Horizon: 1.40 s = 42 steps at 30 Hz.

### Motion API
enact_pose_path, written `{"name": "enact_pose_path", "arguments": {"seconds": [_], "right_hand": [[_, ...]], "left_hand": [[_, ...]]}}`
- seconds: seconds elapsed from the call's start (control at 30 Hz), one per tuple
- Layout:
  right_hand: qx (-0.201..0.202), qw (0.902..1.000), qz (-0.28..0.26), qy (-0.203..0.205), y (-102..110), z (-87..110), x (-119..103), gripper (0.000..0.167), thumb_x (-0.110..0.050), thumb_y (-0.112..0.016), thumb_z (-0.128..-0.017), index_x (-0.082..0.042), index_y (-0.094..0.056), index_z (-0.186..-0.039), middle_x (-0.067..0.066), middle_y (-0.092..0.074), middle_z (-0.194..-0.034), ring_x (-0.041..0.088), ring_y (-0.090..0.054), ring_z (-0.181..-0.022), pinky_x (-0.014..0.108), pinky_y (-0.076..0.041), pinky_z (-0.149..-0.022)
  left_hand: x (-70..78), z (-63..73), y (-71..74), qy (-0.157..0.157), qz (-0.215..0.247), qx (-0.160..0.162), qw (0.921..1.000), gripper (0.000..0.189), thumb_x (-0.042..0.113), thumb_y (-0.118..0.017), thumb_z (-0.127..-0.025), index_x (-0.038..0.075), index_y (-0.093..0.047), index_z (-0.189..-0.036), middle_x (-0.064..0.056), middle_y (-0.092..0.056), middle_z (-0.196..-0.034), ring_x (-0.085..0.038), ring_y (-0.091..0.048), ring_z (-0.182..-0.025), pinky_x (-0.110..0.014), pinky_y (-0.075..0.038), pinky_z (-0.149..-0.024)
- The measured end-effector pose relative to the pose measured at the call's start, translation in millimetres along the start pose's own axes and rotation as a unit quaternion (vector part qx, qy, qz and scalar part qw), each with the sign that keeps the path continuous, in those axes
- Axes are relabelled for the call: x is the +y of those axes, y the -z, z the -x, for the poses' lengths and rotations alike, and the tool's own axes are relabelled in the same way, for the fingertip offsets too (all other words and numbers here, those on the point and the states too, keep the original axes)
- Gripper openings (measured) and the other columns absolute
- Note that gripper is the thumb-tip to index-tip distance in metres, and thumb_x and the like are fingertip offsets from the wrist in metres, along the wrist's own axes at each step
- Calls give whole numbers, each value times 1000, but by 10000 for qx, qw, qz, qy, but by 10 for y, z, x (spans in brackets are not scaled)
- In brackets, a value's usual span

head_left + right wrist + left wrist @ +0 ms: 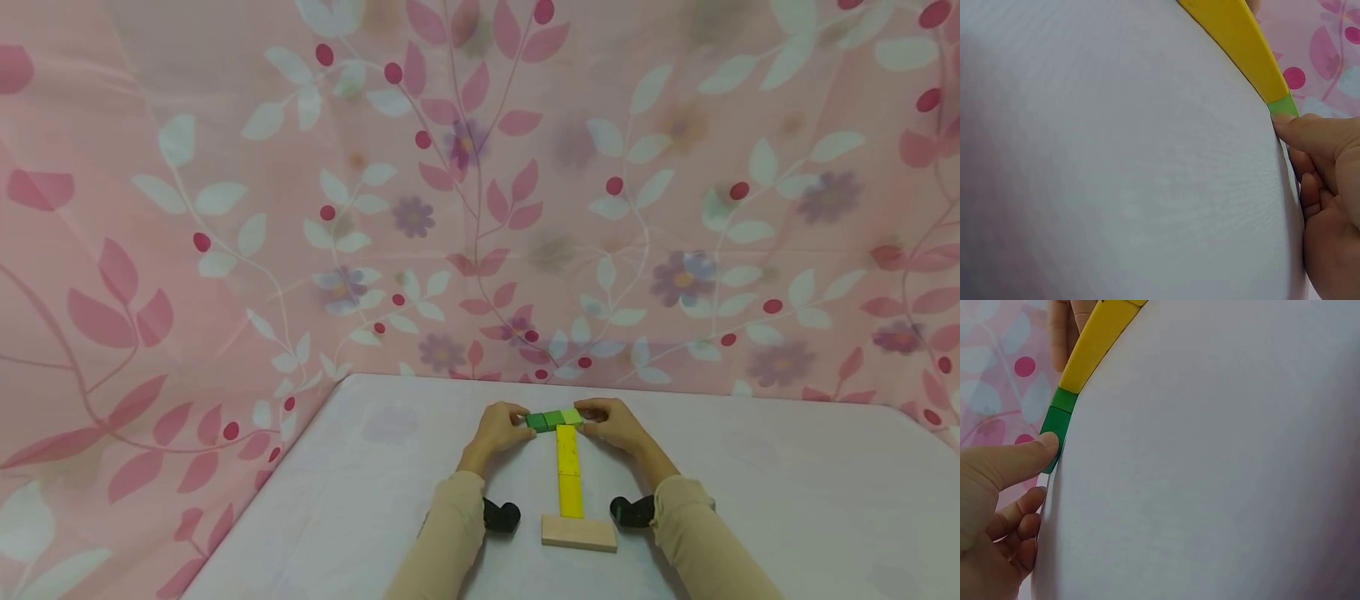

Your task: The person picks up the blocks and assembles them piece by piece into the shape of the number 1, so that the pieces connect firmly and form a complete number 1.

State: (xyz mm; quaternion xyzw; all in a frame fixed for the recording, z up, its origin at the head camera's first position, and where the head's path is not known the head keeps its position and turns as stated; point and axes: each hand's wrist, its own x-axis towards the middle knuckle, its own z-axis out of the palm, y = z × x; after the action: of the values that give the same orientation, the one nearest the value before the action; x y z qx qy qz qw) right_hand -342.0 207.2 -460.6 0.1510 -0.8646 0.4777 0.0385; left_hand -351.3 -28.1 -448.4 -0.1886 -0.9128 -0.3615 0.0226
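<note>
Three green blocks form a row across the far end of a strip of two yellow blocks. At the row's left end, my left hand pinches the dark green block between thumb and fingers; its thumb shows on that block in the left wrist view. A mid-green block sits in the middle. My right hand pinches the light green block at the right end, its fingers partly hidden. The near end of the yellow strip meets a pale wooden block lying crosswise.
All the blocks lie on a table with a white cloth. Behind it hangs a pink floral curtain. A black wrist device juts inward from the left sleeve, and another black device from the right.
</note>
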Motion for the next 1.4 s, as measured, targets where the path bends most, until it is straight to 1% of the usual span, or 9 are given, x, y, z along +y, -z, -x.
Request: {"name": "enact_pose_path", "arguments": {"seconds": [0.23,0.33,0.4,0.47,0.7,0.83,1.0,1.2,1.4], "right_hand": [[1,10000,-87,30,21,-3,9,40,-3,-70,-81,8,-61,-118,22,-62,-113,29,-57,-96,34,-47,-86],[7,9990,-241,365,39,7,38,40,-9,-72,-80,6,-63,-115,19,-65,-108,25,-57,-91,31,-48,-82],[-5,9963,-392,758,47,-4,105,39,-14,-73,-80,3,-64,-114,14,-66,-105,21,-57,-87,27,-48,-77],[-3,9950,-447,894,50,-1,114,40,-15,-74,-79,3,-65,-113,13,-67,-103,19,-57,-85,25,-47,-75],[40,9997,-131,206,22,-18,34,40,-3,-70,-79,9,-61,-117,22,-63,-112,30,-56,-95,31,-47,-83],[15,9999,5,144,22,-12,11,40,-1,-70,-80,9,-59,-118,23,-62,-114,31,-56,-97,38,-47,-87],[53,9998,162,44,34,26,3,46,-2,-69,-81,8,-56,-124,23,-61,-116,30,-57,-97,45,-46,-90],[-39,9997,99,227,71,113,-36,50,-2,-64,-85,11,-46,-131,29,-54,-124,32,-58,-96,46,-47,-90],[-454,9973,275,510,121,270,-18,53,-6,-62,-88,14,-41,-132,30,-53,-125,35,-59,-103,49,-44,-93]], "left_hand": [[25,11,0,20,75,16,10000,34,17,-77,-77,2,-70,-107,-13,-67,-94,-23,-58,-84,-37,-51,-79],[37,20,2,69,136,8,9999,35,17,-77,-77,2,-70,-108,-13,-67,-96,-23,-59,-86,-37,-51,-80],[39,27,3,68,178,9,9998,36,18,-78,-77,1,-69,-108,-14,-67,-97,-24,-59,-86,-37,-51,-80],[35,32,5,40,202,8,9998,40,18,-78,-76,1,-68,-110,-15,-67,-97,-24,-59,-87,-37,-51,-80],[-28,62,30,-199,380,130,9990,52,16,-80,-72,-5,-62,-117,-14,-63,-89,-22,-55,-80,-33,-49,-77],[-59,110,64,-364,392,133,9985,52,13,-81,-72,-7,-61,-116,-13,-62,-87,-20,-54,-78,-30,-48,-75],[-74,204,135,-322,538,-22,9980,52,12,-80,-73,-6,-60,-118,-13,-63,-92,-22,-55,-85,-32,-49,-79],[-172,351,234,-537,605,95,9967,50,8,-80,-71,-9,-61,-114,-18,-65,-93,-29,-60,-88,-34,-50,-79],[-264,525,347,-654,645,38,9958,46,9,-79,-73,-11,-62,-111,-20,-65,-95,-30,-60,-87,-35,-50,-78]]}}
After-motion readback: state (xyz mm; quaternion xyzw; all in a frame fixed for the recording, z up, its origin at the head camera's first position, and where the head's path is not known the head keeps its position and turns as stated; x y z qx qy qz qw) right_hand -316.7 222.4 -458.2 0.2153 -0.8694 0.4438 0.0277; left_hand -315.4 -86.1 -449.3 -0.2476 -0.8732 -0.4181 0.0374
